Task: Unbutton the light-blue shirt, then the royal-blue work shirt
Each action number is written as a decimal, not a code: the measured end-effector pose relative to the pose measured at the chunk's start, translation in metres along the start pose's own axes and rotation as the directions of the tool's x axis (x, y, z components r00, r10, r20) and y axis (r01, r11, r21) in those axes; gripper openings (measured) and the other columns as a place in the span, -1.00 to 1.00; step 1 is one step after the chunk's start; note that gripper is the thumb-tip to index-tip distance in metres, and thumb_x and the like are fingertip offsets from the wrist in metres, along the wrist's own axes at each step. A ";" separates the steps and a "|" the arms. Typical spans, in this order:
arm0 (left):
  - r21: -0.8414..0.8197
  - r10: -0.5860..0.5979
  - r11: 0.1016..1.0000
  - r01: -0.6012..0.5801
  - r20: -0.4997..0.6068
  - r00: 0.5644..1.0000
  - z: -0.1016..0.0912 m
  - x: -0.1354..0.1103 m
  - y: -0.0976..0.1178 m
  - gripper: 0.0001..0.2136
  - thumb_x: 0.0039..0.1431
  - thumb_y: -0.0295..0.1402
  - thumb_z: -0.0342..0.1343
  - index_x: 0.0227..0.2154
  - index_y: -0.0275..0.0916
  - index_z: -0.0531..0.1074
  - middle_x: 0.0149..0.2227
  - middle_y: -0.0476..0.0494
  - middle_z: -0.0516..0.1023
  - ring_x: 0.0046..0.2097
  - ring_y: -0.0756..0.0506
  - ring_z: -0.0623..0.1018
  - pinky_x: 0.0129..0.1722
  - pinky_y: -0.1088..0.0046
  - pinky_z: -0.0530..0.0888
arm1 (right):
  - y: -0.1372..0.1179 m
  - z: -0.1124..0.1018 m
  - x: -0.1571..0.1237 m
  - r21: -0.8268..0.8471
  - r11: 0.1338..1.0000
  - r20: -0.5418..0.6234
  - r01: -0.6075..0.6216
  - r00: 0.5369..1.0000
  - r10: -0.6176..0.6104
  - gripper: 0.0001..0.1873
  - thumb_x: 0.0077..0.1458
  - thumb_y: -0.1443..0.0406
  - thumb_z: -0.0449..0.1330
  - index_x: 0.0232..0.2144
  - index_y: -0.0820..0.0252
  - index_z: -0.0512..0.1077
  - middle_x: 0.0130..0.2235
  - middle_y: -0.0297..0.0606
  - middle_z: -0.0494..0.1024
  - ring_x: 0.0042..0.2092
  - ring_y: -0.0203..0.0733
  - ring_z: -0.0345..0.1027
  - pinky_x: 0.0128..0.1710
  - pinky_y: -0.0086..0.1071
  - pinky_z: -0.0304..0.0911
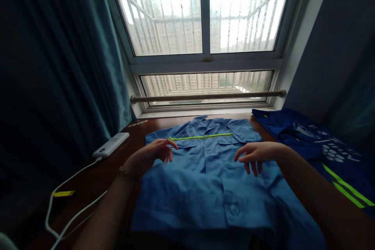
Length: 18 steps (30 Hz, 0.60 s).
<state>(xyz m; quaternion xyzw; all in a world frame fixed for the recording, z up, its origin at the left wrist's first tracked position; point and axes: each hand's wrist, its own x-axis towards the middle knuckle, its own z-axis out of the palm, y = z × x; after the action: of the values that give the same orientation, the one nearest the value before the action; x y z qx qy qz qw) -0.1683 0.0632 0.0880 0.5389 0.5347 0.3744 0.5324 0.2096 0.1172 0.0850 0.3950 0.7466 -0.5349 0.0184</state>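
Note:
A light blue work shirt (193,160) with a yellow-green reflective stripe across the chest lies front up on the brown wooden surface, collar toward the window. Its near end, with a button, is blurred and seems raised off the surface. Over the shirt's left side is my left hand (159,150), fingers loosely bent and apart, holding nothing. My right hand (252,156) hovers above the right side in a similar pose, fingers curved downward and empty. Whether any fingertip touches the cloth, I cannot tell.
At right lies a dark blue garment (310,136) with white print and yellow-green stripes. A white power bank (111,144) with a white cable (74,175) rests at left, beside a blue curtain (96,66). A rail (208,97) crosses the window behind.

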 end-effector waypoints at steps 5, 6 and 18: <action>0.208 -0.127 0.973 0.095 0.148 0.981 0.022 0.063 -0.001 -0.60 -0.09 -0.09 0.10 -0.33 -0.36 0.43 -0.42 -0.25 0.53 -0.49 -0.06 0.50 -0.51 0.49 0.38 | -0.001 0.001 0.091 -0.338 0.941 -0.444 -0.014 0.884 -0.146 -0.71 0.04 0.18 0.06 -0.33 0.29 0.44 -0.45 -0.19 0.52 -0.45 -0.24 0.39 -0.43 -0.43 0.25; 0.265 -0.141 0.959 0.103 0.129 0.982 0.033 0.082 -0.005 -0.63 -0.07 -0.12 0.09 -0.35 -0.37 0.42 -0.42 -0.26 0.53 -0.49 -0.07 0.51 -0.52 0.50 0.38 | 0.000 0.004 0.112 -0.416 0.909 -0.523 -0.041 0.828 -0.202 -0.74 0.04 0.22 0.07 -0.35 0.29 0.45 -0.40 -0.18 0.52 -0.37 -0.21 0.40 -0.35 -0.42 0.25; 0.480 0.333 0.862 -0.163 -0.294 0.896 0.114 0.182 -0.089 -0.69 -0.04 -0.40 0.10 -0.18 -0.37 0.41 -0.22 -0.29 0.49 -0.19 -0.13 0.46 -0.16 0.35 0.34 | 0.039 0.037 0.195 -0.537 0.839 -0.701 -0.090 0.601 -0.384 -0.65 0.12 0.39 -0.10 -0.09 0.36 0.34 -0.01 -0.07 0.36 0.05 -0.15 0.12 0.05 -0.34 -0.03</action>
<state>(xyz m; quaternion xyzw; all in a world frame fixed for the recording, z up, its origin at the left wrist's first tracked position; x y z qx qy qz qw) -0.0468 0.2082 -0.0464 0.6314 0.6203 0.4033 0.2323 0.0848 0.2035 -0.0494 0.5020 0.8235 -0.0829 -0.2509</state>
